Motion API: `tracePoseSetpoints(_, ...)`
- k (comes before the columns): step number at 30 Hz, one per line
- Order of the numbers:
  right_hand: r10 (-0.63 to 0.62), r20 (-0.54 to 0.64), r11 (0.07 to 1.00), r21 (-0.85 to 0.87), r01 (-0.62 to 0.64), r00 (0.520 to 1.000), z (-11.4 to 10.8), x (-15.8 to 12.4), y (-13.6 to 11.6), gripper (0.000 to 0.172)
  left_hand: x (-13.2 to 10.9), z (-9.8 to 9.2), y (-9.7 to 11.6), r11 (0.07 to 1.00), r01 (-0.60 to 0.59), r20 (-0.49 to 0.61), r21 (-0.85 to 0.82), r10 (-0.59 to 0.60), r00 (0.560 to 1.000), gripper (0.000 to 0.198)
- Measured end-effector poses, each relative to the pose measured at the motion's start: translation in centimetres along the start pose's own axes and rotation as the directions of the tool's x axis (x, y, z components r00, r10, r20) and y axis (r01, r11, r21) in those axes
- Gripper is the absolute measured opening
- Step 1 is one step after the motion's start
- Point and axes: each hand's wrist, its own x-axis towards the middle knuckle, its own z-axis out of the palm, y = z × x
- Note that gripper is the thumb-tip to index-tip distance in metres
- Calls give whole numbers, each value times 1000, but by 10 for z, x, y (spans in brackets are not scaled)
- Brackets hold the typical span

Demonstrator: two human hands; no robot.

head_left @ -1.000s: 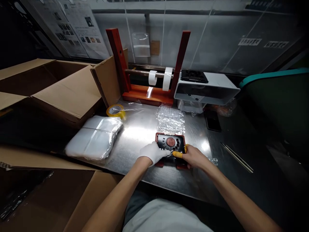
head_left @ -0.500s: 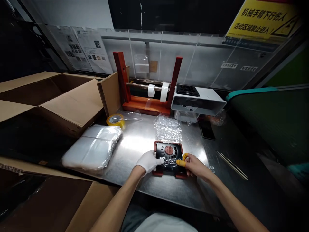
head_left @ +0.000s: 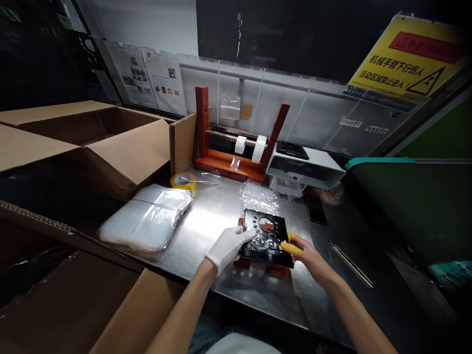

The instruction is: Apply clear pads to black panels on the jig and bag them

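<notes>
Between my hands is a glossy black square panel (head_left: 266, 241) with a round opening and small cut-outs. My left hand (head_left: 230, 246), in a white glove, grips its left edge with the thumb on top. On its right edge my right hand (head_left: 300, 250) is closed, with yellow covers on the thumb and a finger. The panel sits raised and slightly tilted over a red-brown fixture (head_left: 241, 264), whose corners show below it. Just behind lies a sheet of clear bubble wrap (head_left: 260, 196).
A stack of clear plastic bags (head_left: 145, 219) and a yellow tape roll (head_left: 183, 182) lie to the left, beside open cardboard boxes (head_left: 129, 152). Behind stands a red tape stand (head_left: 228, 164). A grey-white housing (head_left: 306, 167), a phone (head_left: 315, 209) and thin sticks (head_left: 350, 264) are at the right.
Both hands have lifted the black panel up off the red-brown fixture, and it now shows tilted above it. The whole view has shifted a little.
</notes>
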Motion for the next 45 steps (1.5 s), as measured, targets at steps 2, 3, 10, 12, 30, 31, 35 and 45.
tracePoseSetpoints(2,-5,7,980,201,3,1000,11,-10,-8,44,-20,7,17,990,-80,62,-114,88,994,42)
tracePoseSetpoints(3,20,10,953,301,-23,1000,19,-15,-9,44,-31,11,24,971,-139,100,-194,161,982,38)
tracePoseSetpoints(10,241,128,721,640,-266,962,87,-39,34,39,-74,35,36,972,-102,115,-212,129,985,25)
tracePoseSetpoints(12,247,139,632,727,-268,959,93,-44,41,37,-68,29,34,964,-36,81,-263,59,995,33)
tracePoseSetpoints(30,-551,-285,830,-94,549,784,67,-66,-28,13,-34,26,-49,950,12,-200,-313,-78,977,68)
tracePoseSetpoints(31,-617,-269,787,-179,591,740,68,-67,-29,17,-35,27,-48,973,15,-307,-232,-87,948,70)
tracePoseSetpoints(35,-758,-191,646,-352,678,624,63,-64,-31,35,-50,39,-17,965,-220,-629,141,259,733,79)
tracePoseSetpoints(45,-820,-53,539,-407,738,569,56,-63,-23,32,-37,68,41,962,-263,-574,72,256,778,56)
